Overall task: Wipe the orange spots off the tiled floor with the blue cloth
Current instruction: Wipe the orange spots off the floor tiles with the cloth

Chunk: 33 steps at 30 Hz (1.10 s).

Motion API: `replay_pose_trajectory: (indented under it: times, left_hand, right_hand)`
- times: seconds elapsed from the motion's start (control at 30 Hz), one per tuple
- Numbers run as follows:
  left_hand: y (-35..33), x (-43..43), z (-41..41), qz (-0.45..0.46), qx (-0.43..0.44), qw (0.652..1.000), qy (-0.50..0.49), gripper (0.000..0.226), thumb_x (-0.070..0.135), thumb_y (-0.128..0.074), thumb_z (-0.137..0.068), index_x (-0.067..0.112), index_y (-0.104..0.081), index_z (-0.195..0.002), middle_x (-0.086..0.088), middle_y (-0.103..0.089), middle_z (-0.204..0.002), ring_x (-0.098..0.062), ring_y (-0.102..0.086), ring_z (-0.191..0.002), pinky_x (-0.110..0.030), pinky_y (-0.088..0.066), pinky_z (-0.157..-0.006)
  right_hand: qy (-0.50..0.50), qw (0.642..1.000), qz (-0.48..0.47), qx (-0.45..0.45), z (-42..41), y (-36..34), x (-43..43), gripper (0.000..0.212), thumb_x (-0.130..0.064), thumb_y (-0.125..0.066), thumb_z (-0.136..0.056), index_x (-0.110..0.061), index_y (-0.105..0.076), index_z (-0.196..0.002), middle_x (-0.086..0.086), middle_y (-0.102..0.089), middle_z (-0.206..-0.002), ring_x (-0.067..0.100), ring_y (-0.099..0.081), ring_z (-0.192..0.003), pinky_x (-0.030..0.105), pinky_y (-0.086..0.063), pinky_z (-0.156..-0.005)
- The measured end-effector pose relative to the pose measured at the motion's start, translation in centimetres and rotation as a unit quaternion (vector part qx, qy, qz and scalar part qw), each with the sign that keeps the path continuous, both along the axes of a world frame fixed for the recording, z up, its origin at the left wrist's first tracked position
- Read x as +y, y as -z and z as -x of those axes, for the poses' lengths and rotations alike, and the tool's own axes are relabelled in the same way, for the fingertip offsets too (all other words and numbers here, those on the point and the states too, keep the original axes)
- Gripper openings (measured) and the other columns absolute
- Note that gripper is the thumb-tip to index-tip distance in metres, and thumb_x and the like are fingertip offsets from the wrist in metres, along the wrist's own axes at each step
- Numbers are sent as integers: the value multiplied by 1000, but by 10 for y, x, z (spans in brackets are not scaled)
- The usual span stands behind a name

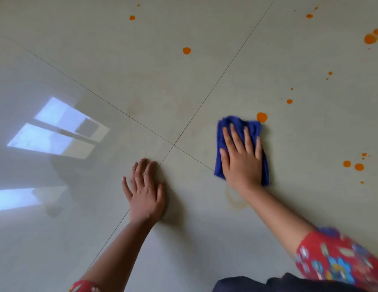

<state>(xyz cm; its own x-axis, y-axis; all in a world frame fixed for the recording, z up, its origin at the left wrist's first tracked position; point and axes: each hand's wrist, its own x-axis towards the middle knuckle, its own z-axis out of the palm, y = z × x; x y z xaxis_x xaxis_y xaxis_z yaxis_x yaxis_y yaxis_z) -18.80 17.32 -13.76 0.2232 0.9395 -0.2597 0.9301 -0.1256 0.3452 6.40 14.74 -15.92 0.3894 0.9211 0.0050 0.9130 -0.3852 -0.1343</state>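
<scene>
A glossy pale grey tiled floor point(82, 49) fills the whole view. Two thin dark grout lines cross a little below the middle point(173, 145). At nine o'clock from that crossing, the shine shows the bright bluish reflection of a window point(57, 127).

Two bare forearms reach in from six o'clock. The right one comes out of a red sleeve with a blue and white print point(335, 262) at five o'clock. A dark garment point(268, 283) shows along the bottom edge.

The left hand point(145, 192) lies flat on the floor, palm down, just at seven o'clock from the crossing. Its fingers are straight and slightly spread, and it holds nothing.

The right hand point(243, 159) lies at three o'clock from the crossing. It presses palm down on the folded dark blue cloth point(238, 122) with its fingers stretched out straight, not curled round it. The cloth lies on the floor under that hand, and its edges show around the fingers.

A faint yellowish ring-shaped smear point(234, 199) sits just at six o'clock from the cloth.

One round orange spot point(261, 117) touches the cloth's one o'clock corner. More orange spots are scattered from twelve to four o'clock: a large blot point(370, 38) near the right edge, a pair point(347, 163) at three o'clock, one point(186, 50) at twelve o'clock, and smaller specks.
</scene>
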Motion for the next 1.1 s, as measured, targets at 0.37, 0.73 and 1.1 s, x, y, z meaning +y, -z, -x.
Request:
replay_pose_trajectory:
  times: [0.37,0.73,1.1]
  left_hand:
    - [11,6,-62,28,-15,985,168,61,47,-4,-93,32,7,-151,12,20,-157,-5,25,-142,-35,13,-117]
    - [-4,16,-85,21,-92,994,60,61,47,-12,-89,30,-25,-147,11,-15,-157,-9,6,-147,-36,8,-116]
    - [-4,12,-124,58,-49,991,106,63,44,-17,-91,35,-2,-151,12,10,-159,-9,15,-146,-35,9,-117]
  right_hand:
    - [-74,997,23,1,0,-1,-7,57,-43,-29,-99,-28,-21,-154,-8,-21,-160,26,-20,-147,51,-18,-116]
    - [-9,999,27,21,-12,-5,-21,56,-45,-29,-97,-33,-23,-152,-9,-21,-160,30,-17,-148,58,-12,-115]
    - [12,1000,29,3,-75,-5,-47,57,-45,-28,-97,-33,-23,-152,-9,-22,-159,29,-19,-147,57,-13,-114]
